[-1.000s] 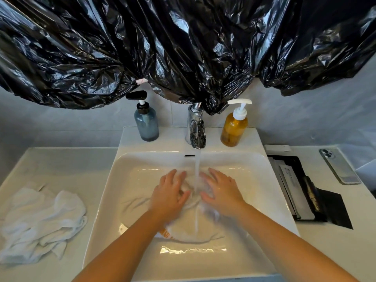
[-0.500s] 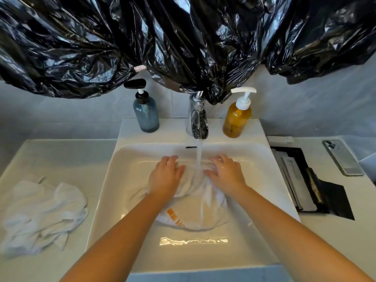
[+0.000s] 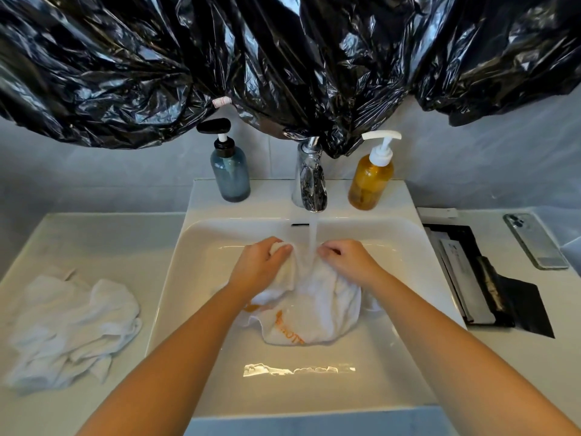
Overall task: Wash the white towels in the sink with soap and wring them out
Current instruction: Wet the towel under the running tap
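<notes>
A wet white towel (image 3: 314, 297) with orange lettering hangs bunched in the white sink (image 3: 371, 357), lifted off the basin floor. My left hand (image 3: 257, 265) grips its upper left edge and my right hand (image 3: 349, 261) grips the upper right edge. Water runs from the chrome faucet (image 3: 309, 184) onto the cloth between my two hands. An amber soap bottle (image 3: 371, 180) with a white pump stands right of the faucet, and a blue-grey pump bottle (image 3: 231, 174) stands to its left.
A pile of white towels (image 3: 69, 328) lies on the counter left of the sink. On the right counter sit a black tray with packets (image 3: 471, 275) and a phone (image 3: 534, 240). Black plastic sheeting (image 3: 283, 58) hangs above the faucet.
My hands went from pressing flat on the towel to curling round its top edge and raising it under the stream. The towel now hangs in folds.
</notes>
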{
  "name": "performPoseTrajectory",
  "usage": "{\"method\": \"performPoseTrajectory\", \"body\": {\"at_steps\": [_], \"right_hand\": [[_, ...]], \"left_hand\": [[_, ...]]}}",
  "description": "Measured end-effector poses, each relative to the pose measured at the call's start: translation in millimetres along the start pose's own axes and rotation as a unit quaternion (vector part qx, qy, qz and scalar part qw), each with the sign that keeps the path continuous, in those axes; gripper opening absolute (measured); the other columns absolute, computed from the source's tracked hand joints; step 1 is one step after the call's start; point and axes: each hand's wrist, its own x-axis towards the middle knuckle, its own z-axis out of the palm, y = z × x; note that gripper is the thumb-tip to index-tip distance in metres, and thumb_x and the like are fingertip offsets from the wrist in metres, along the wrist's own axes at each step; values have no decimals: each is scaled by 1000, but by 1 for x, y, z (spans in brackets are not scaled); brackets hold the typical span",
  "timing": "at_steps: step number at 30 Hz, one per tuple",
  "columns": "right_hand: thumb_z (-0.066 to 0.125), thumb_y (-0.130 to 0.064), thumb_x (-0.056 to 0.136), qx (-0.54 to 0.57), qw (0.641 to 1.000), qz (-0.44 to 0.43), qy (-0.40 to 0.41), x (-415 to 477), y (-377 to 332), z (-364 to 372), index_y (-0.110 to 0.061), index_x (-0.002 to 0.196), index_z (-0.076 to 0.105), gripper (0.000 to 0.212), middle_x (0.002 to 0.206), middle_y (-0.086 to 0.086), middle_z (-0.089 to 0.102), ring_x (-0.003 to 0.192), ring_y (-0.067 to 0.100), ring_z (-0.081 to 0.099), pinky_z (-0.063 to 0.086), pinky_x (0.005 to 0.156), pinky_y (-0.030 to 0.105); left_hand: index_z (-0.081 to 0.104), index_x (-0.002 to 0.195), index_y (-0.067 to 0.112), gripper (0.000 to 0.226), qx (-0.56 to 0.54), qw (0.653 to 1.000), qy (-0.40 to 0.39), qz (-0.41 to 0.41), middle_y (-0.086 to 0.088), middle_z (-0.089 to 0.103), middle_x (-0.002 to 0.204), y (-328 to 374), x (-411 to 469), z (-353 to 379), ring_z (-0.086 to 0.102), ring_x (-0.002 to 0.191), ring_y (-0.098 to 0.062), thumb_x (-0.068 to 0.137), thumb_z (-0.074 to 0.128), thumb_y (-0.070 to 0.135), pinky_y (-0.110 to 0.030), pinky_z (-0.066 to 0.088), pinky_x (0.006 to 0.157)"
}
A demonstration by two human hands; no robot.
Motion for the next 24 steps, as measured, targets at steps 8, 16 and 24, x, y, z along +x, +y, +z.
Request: {"method": "performPoseTrajectory", "body": {"at_steps": [8, 16, 24], "right_hand": [[63, -30, 96, 106, 994, -17, 20, 9, 0, -18, -4, 80, 69, 31, 71, -4, 54, 70, 11, 47, 35, 68, 32], [29, -46, 95, -303, 951, -45, 45, -20, 11, 15, -22, 142, 50, 57, 138, 6, 57, 123, 31, 52, 36, 105, 43], [42, -37, 88, -418, 889, -121, 146, -8, 20, 43, -19, 81, 63, 29, 67, 2, 58, 62, 28, 59, 40, 63, 38]], "left_hand": [[67, 93, 23, 16, -121, 993, -1, -13, 5, 67, 86, 18, 11, -7, 62, 83, -13, 98, 57, 35, -24, 46, 72], [55, 135, 14, 64, 236, 961, -24, 144, -10, 56, 133, -11, -15, 20, 57, 114, -33, 90, 31, 52, -44, 51, 85], [57, 115, 15, 37, 311, 946, -44, 83, -7, 55, 107, -1, 0, 41, 58, 98, -31, 102, 35, 41, -37, 42, 68]]}}
